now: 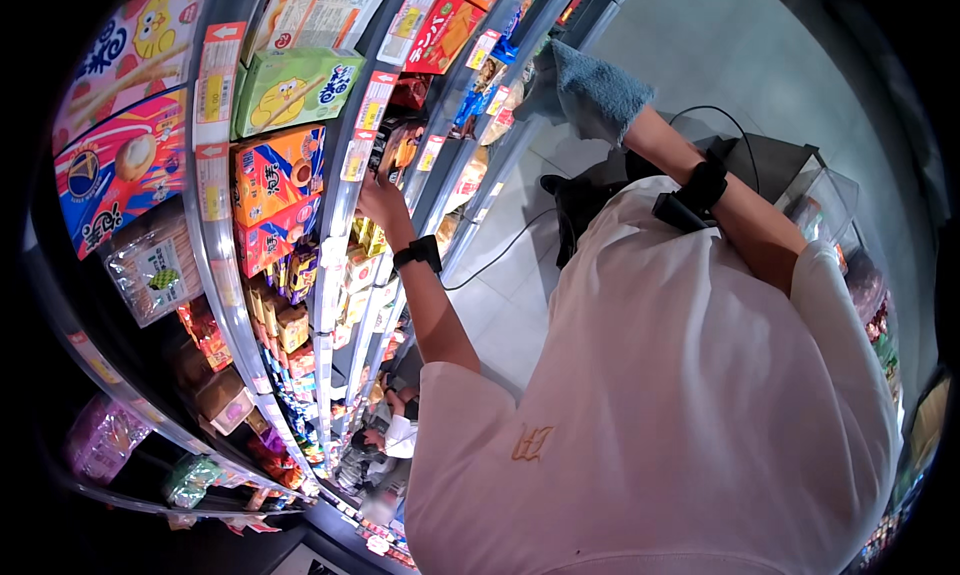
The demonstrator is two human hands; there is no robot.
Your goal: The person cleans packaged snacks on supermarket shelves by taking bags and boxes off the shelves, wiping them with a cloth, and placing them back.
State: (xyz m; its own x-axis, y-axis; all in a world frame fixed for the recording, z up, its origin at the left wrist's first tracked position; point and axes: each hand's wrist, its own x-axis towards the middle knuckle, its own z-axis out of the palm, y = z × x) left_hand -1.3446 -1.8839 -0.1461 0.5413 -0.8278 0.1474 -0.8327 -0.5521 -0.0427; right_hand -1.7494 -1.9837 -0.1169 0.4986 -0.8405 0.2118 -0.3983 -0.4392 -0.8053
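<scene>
My left hand (pixel 384 201) reaches in at the shelf on the left, its fingers beside a dark snack package (pixel 401 147) with an orange picture. The shelf edge and the packages partly hide the fingertips, so I cannot see whether they grip anything. A blue-grey fleecy cloth or mitt (pixel 604 91) covers my right hand, which is out at the lower shelf edge near the floor. The fingers inside the cloth are hidden. Each wrist has a black band, and a small black box (pixel 679 212) sits by the right one.
Shelf rails (pixel 214 110) with price tags run down the left, holding a green snack box (pixel 300 87), an orange box (pixel 277 174) and a clear-packed bundle (pixel 155 266). A black cable (pixel 499 245) crosses the tiled floor. Another person (pixel 401 434) is farther along the shelves. A clear-sided bin (pixel 829 192) stands right.
</scene>
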